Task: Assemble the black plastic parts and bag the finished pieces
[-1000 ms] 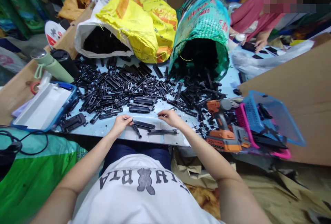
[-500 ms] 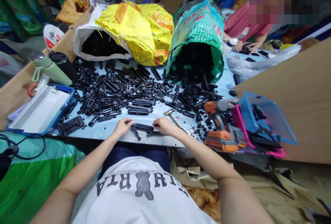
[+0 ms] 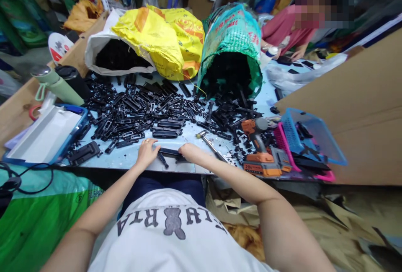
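A long black plastic bar (image 3: 169,151) lies crosswise at the table's front edge, between my two hands. My left hand (image 3: 148,154) is closed at the bar's left end, thumb and fingers bent around it. At the other end, my right hand (image 3: 190,152) pinches the bar, its fingertips mostly hidden behind the knuckles. A thinner black arm piece (image 3: 163,161) with a round tip slants down from beneath the left end. Another dark piece (image 3: 181,159) shows partly under my right hand. Just right of that hand lies a hammer (image 3: 211,145).
Loose black parts (image 3: 135,108) are heaped behind my hands, with several bars stacked (image 3: 167,129) in front. A yellow sack (image 3: 163,37) and a green sack (image 3: 232,33) stand behind. Rightward are a cordless drill (image 3: 259,150) and blue basket (image 3: 314,138). A person (image 3: 282,29) sits far right.
The view has shifted, so the table's contents appear farther left. My left hand's fingers have come further over the bar's left end. My right hand stays at the right end.
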The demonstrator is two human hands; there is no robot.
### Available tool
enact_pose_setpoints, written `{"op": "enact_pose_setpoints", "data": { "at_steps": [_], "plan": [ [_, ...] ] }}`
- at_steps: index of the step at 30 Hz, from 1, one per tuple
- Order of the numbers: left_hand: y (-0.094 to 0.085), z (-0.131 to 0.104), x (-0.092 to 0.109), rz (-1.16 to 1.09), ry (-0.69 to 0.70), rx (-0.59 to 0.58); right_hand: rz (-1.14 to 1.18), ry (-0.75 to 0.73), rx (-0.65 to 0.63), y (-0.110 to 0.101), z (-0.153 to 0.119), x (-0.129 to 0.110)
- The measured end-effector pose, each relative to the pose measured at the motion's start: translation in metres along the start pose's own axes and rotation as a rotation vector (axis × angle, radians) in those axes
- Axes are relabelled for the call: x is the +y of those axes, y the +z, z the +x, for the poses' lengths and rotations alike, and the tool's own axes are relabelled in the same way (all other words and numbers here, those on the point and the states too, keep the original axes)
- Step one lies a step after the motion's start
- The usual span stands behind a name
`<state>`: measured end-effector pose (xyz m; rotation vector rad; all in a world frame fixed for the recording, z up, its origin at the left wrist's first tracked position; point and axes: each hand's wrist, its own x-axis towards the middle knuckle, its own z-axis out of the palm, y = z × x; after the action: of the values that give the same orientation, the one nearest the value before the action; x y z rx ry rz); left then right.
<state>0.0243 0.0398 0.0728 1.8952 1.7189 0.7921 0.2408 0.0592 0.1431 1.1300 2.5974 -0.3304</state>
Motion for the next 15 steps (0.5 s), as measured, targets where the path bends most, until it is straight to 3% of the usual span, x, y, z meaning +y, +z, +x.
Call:
{"op": "enact_pose_setpoints", "data": {
  "at_steps": [2,6,10,15],
  "plan": [
    [0.002,-0.005,0.013,0.143,0.208,-0.012,0.019,0.051,0.036,0.012,-0.003,0.000],
    [0.016,-0.008,0.033,0.260,0.528,-0.232,0.130,0.049,0.256,0.052,-0.019,0.010],
    [0.026,-0.004,0.036,0.275,0.610,-0.332,0.189,-0.083,0.501,0.092,-0.030,0.027],
    [0.036,-0.003,0.038,0.278,0.596,-0.392,0.068,-0.199,0.494,0.106,-0.025,0.044]
  ]
}}
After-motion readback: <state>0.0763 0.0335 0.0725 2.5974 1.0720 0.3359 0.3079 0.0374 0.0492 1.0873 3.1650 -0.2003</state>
